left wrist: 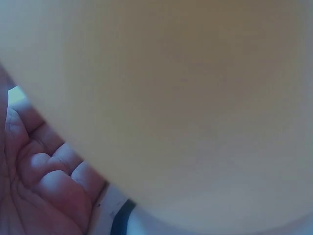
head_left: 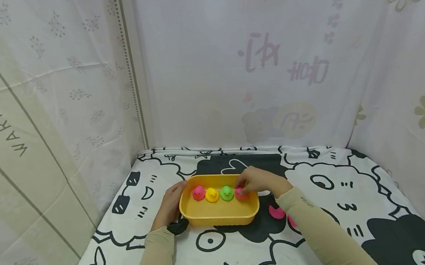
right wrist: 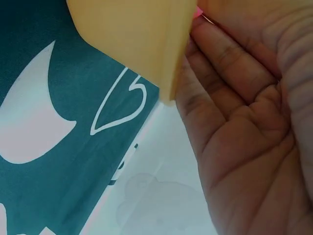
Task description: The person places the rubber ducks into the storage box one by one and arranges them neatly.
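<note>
A yellow rectangular tray (head_left: 222, 219) holds a row of small rubber ducks: a pink duck (head_left: 198, 193), a yellow duck (head_left: 212, 195), a green duck (head_left: 227, 193) and, at the right end, another pink duck (head_left: 240, 193). My left hand (head_left: 173, 202) grips the tray's left rim; the tray wall fills most of the left wrist view, with curled fingers (left wrist: 54, 176) beside it. Over the tray's right side, my right hand (head_left: 259, 179) pinches the right-end pink duck, which its fingers partly cover. In the right wrist view only a sliver of pink shows.
Right of the tray, a pink piece (head_left: 276, 212) lies on the black-and-white patterned cloth (head_left: 219, 263). Another pink piece (head_left: 292, 221) is partly hidden by the right sleeve. Pale printed curtains (head_left: 207, 85) rise behind and at both sides.
</note>
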Available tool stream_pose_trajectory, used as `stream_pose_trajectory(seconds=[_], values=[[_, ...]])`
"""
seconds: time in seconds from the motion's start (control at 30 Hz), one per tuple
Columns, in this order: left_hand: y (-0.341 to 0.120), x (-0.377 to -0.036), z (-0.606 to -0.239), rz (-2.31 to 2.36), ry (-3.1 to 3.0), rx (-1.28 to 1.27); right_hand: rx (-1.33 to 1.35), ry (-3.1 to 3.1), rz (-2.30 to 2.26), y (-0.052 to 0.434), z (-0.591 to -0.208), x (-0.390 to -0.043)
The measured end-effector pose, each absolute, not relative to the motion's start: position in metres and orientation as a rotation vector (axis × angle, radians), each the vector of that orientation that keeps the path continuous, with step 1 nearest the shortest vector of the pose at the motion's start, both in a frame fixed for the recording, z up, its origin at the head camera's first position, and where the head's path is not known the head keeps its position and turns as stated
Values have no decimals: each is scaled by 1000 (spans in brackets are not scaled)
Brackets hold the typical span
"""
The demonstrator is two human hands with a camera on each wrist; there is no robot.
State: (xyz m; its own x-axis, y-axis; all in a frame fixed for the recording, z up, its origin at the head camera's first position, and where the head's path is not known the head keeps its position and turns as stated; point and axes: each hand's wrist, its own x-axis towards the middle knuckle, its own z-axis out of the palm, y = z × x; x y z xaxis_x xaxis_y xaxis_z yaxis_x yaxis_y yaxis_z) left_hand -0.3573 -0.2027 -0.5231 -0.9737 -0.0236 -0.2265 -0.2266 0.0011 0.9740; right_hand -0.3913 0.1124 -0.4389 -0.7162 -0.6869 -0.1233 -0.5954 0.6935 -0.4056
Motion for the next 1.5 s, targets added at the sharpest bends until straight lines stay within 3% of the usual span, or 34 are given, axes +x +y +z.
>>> stream_pose_trajectory(seconds=[0.63,1.5], values=[[-203,-357,-529,2110,2120,-220,-979,2745,-294,106,-445,-387],[-205,-356,-523,2122,2093,-235,-986,2739,-488,115,-438,-383]])
